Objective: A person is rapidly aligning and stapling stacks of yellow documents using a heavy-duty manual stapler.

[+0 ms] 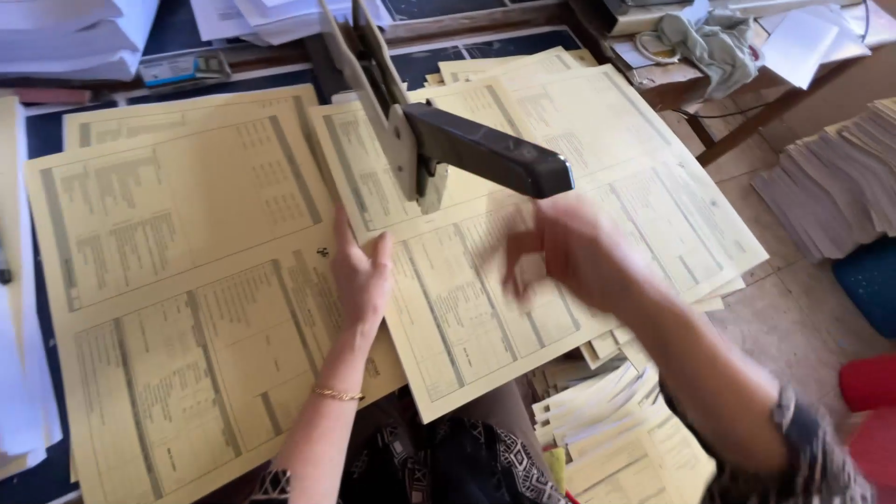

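Yellow printed sheets (187, 280) spread over desk, left hand (362, 275) flat w/ fingers open, pressing sheet edge beside cutter, right hand (569, 247) blurred, grip unclear, just below raised black cutter handle (485, 149), paper stacks (831, 177) at right.

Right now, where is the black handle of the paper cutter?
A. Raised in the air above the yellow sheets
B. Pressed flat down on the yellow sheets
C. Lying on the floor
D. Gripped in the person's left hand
A: the black handle is lifted up over the yellow printed sheets; the left hand lies flat on the paper, and the blurred right hand is just below the handle, not gripping it.
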